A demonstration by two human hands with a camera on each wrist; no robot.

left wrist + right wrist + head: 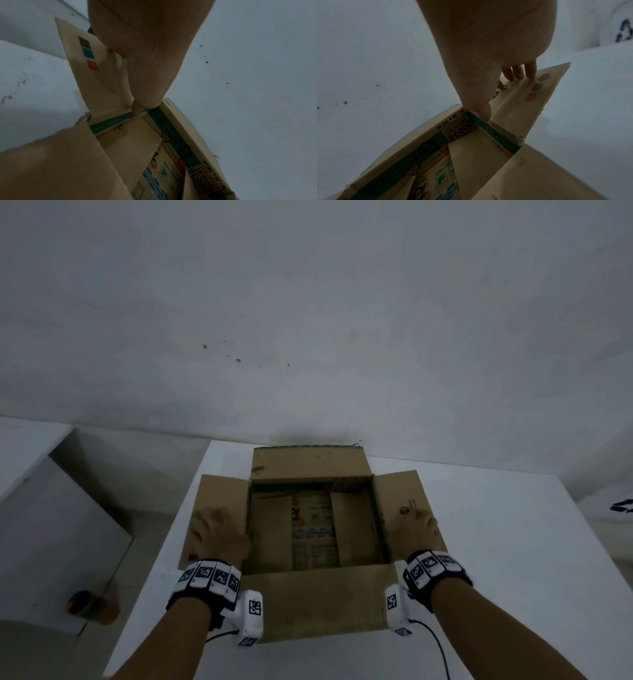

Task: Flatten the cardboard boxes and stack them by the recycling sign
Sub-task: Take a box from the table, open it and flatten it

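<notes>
An open cardboard box (315, 529) stands on a white table (496, 542), its four top flaps spread outward. My left hand (219, 532) presses on the left flap (219, 491), thumb along the fold at the box rim (145, 106). My right hand (419, 530) presses on the right flap (400, 491); its straight fingers (518, 73) touch the flap (530, 108) and the thumb lies at the rim. Printed inner bottom flaps show inside the box (154, 155). A recycling sign (621, 506) shows at the far right, seen too in the right wrist view as a recycling sign (624, 31).
A white cabinet (58, 525) stands left of the table with a gap between them. An orange and black object (92, 607) lies on the floor by it. A bare white wall (308, 337) rises right behind the box.
</notes>
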